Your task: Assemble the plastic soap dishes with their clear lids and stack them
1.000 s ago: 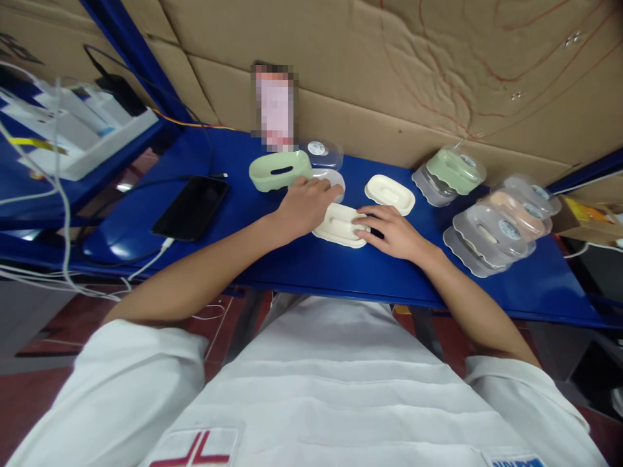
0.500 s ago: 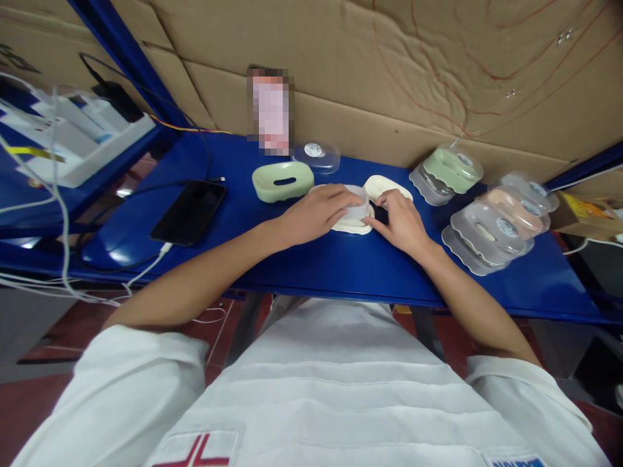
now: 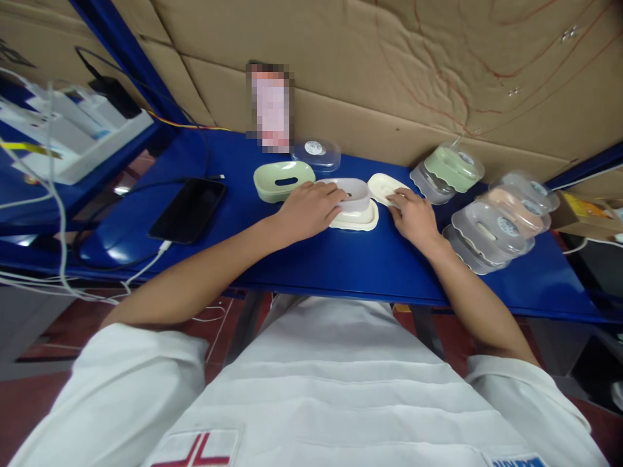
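My left hand (image 3: 312, 209) is closed around the left end of a pale lilac oval soap dish tray (image 3: 357, 194). That tray sits over a cream soap dish base with a wavy rim (image 3: 364, 220). To its right, my right hand (image 3: 413, 217) pinches the near right edge of a cream oval soap dish piece (image 3: 382, 186), which lies on the table. A light green soap dish tray with a slot (image 3: 267, 185) stands just left of my left hand. Behind it lies a clear lid with a round label (image 3: 328, 155).
Several soap boxes with clear lids are stacked at the right (image 3: 491, 230), and a green one (image 3: 450, 170) lies behind them. At the left are a black phone (image 3: 187, 211) and a white cable (image 3: 146, 266). A cardboard wall (image 3: 341, 78) backs the blue table (image 3: 311, 272).
My right hand has moved right, off the lilac tray's end and onto the cream piece's edge. My left hand stays on the lilac tray with barely any shift.
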A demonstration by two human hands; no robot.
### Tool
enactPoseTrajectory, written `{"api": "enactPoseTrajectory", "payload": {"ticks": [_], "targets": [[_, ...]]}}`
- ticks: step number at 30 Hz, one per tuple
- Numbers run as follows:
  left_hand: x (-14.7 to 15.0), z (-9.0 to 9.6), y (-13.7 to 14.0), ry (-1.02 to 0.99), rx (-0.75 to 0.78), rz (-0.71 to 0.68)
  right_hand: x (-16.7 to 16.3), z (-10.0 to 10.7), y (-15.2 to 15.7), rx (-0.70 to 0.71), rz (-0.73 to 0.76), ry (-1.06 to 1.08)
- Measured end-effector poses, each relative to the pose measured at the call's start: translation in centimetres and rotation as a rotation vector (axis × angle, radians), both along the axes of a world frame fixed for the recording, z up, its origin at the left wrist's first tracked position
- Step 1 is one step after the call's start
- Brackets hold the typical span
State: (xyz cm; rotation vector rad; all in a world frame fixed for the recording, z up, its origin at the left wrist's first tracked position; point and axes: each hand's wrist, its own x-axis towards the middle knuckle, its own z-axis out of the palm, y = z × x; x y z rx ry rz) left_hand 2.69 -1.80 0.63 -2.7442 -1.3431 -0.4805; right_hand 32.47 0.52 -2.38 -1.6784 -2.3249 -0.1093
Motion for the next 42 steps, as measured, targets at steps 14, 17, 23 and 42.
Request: {"api": "enactPoseTrajectory", "payload": {"ticks": [14,17,23,42], "targets": [[-0.1,-0.5,0.6,-0.176,0.1,0.107,-1.8,1.0,-1.5,0.1,0.381,0.157],[-0.1,-0.5,0.5,-0.156,0.105,0.11,-1.9,1.1,-1.7,0.072,0.487,0.153],[-0.2,-0.1,0.6,-0.154,0.124,0.111,-2.4,0.8,-1.9,0.106,0.472,0.159],[-1.9,4.7,-1.5,-0.324,0.231,0.177,-6.1,2.4,-9.5,-0.043,0.955,0.097]]}}
